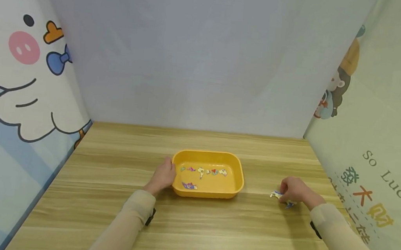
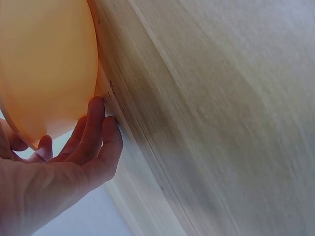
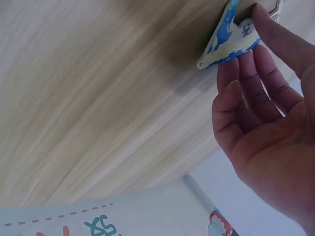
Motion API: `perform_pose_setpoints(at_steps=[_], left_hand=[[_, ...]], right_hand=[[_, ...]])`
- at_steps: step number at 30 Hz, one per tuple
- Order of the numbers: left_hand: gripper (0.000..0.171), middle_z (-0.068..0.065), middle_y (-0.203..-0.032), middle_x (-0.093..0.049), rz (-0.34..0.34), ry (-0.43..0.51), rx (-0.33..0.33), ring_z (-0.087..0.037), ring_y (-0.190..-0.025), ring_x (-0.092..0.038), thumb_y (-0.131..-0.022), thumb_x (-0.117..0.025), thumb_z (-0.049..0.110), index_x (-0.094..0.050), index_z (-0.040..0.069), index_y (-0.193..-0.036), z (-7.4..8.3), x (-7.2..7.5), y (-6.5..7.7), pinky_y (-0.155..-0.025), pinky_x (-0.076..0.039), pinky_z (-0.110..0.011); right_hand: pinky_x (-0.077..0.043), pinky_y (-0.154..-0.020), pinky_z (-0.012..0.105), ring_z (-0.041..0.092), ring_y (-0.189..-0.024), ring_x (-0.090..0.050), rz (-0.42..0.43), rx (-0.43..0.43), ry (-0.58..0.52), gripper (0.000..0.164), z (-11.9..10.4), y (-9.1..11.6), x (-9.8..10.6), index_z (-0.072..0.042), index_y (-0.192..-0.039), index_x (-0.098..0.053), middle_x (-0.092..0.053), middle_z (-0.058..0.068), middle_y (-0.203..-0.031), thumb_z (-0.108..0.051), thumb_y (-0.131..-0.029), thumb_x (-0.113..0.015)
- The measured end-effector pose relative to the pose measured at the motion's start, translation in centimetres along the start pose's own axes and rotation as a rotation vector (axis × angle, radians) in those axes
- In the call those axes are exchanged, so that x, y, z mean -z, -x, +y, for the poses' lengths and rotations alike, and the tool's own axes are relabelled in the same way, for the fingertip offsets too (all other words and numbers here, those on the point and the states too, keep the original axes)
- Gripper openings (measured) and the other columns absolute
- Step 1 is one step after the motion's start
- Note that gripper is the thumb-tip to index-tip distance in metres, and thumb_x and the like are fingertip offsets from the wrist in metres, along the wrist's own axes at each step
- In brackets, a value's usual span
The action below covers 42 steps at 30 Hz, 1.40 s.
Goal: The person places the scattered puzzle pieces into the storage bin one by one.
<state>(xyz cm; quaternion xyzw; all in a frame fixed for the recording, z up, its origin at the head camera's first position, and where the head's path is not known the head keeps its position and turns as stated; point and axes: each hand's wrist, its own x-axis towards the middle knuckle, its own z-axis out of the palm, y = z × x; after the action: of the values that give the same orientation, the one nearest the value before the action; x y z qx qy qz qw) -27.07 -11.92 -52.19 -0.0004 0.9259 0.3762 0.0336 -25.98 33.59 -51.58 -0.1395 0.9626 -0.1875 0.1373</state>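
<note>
A yellow plastic tray [image 1: 205, 194] stands on the wooden table, with several small flat coloured pieces [image 1: 201, 171] in a row inside and a blue-purple one [image 1: 189, 185] nearer the front. My left hand [image 1: 162, 177] holds the tray's left end; in the left wrist view its fingers [image 2: 93, 128] curl against the outer wall, partly hidden behind the rim. To the right of the tray, my right hand [image 1: 294, 190] pinches a flat, irregular cream-and-blue cut-out piece [image 3: 231, 39] between thumb and fingers, low over the table. The fingers cover part of the piece.
The wood-grain table [image 1: 206, 235] runs back to a plain pale curtain [image 1: 205, 62]. A printed sheet with a cartoon duck [image 1: 31, 68] borders the left side, and a pale green sheet with lettering [image 1: 390, 136] the right.
</note>
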Motion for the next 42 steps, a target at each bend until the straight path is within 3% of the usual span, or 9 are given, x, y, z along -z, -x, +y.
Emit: perform_pose_setpoints(at_steps=[13, 24, 32, 42], left_hand=[[0.019, -0.018, -0.083, -0.054, 0.001, -0.004, -0.005, -0.029, -0.072, -0.055, -0.103, -0.034, 0.016, -0.042, 0.000, -0.108, 0.2, -0.1, 0.0, -0.064, -0.048, -0.040], [0.019, -0.018, -0.085, -0.054, -0.009, 0.017, -0.002, -0.028, -0.072, -0.055, -0.103, -0.034, 0.016, -0.041, 0.000, -0.109, -0.1, -0.1, 0.1, -0.063, -0.048, -0.039], [0.020, -0.018, -0.084, -0.054, -0.011, 0.011, -0.002, -0.028, -0.071, -0.055, -0.103, -0.033, 0.015, -0.041, -0.001, -0.110, -0.2, 0.3, 0.1, -0.062, -0.048, -0.038], [0.020, -0.017, -0.083, -0.054, -0.023, 0.046, 0.015, -0.026, -0.068, -0.055, -0.103, -0.033, 0.016, -0.042, -0.001, -0.110, 0.3, 0.4, 0.4, -0.059, -0.048, -0.035]], right_hand=[[-0.049, -0.063, 0.036, 0.015, -0.068, -0.056, -0.040, 0.101, -0.023, 0.008, -0.3, 0.6, 0.8, -0.003, -0.082, -0.071, -0.063, -0.001, -0.075, -0.003, -0.075, -0.075], [-0.050, -0.067, 0.037, 0.018, -0.076, -0.060, -0.090, 0.183, -0.144, 0.011, -0.6, 0.6, 1.7, 0.003, -0.092, -0.070, -0.067, 0.006, -0.085, 0.005, -0.083, -0.063], [-0.049, -0.066, 0.036, 0.018, -0.074, -0.059, -0.063, 0.249, -0.149, 0.011, -2.5, -0.7, 3.5, 0.004, -0.092, -0.069, -0.067, 0.007, -0.085, 0.006, -0.086, -0.060], [-0.050, -0.067, 0.038, 0.017, -0.072, -0.061, -0.026, 0.241, -0.115, 0.013, -4.7, -1.7, 5.2, 0.002, -0.094, -0.071, -0.069, 0.007, -0.086, 0.003, -0.088, -0.060]])
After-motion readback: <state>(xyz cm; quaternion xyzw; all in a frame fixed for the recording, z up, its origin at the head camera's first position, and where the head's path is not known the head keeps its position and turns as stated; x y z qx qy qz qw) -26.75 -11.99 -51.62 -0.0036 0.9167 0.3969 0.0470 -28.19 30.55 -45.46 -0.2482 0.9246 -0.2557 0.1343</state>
